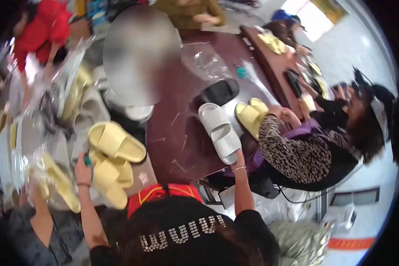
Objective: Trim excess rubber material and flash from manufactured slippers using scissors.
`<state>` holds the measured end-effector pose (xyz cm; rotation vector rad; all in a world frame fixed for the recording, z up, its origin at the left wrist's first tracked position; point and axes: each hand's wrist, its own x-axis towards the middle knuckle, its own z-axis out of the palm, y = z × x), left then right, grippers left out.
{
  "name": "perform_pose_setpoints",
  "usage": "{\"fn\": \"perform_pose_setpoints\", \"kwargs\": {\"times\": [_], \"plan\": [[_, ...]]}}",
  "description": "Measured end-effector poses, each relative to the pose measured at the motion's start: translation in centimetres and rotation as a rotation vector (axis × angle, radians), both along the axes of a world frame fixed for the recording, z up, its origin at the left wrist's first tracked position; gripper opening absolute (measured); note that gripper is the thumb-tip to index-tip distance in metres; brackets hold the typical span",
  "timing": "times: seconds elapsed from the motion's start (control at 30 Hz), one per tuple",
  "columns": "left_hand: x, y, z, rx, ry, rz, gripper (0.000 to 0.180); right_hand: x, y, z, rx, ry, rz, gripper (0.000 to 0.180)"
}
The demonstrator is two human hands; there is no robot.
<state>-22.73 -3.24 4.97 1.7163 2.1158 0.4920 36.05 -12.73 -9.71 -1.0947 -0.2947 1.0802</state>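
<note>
My right hand (238,158) is closed on the heel end of a light grey ribbed slide slipper (219,133), which lies over the right part of the maroon table. My left hand (83,169) is closed around a small teal-handled tool (88,160); its working end is hidden. Right beside that hand are stacked yellow slippers (116,142), more of them beneath the top one. Just beyond the grey slipper lies a black slipper (220,91). Yellow slippers (249,116) sit to its right, near another person's hands (284,114).
Clear plastic bags (44,111) and grey slippers (91,108) crowd the left side. Another person's arm (41,217) is at lower left by a yellow slipper (60,184). A seated co-worker in a patterned sleeve (292,150) is close on the right. A teal object (241,72) lies farther up the table (173,133).
</note>
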Motion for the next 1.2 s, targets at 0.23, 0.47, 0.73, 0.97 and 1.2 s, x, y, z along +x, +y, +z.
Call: {"fn": "perform_pose_setpoints", "kwargs": {"times": [0.23, 0.47, 0.73, 0.97, 1.2], "plan": [[-0.3, -1.6, 2.4, 0.274, -0.281, -0.064, 0.049, -5.7, 1.1, 5.7, -0.763, -1.663, -0.317, 0.059], [7.2, -0.7, 10.7, 0.431, -0.677, -0.342, 0.047, -22.5, 11.3, 10.2, 0.351, -1.215, 0.585, 0.083], [11.8, -2.4, 15.2, 0.213, -0.828, -0.594, 0.05, -33.0, 11.4, 6.2, 0.277, -0.705, 1.086, 0.078], [16.8, -0.4, 16.4, 0.186, -1.024, -0.625, 0.047, -27.0, 7.4, 6.3, 0.225, 0.245, 1.03, 0.065], [17.6, 3.0, 10.0, 0.394, -1.135, -0.314, 0.049, -21.5, 2.2, 7.4, -0.029, -0.166, 0.8, 0.04]]}}
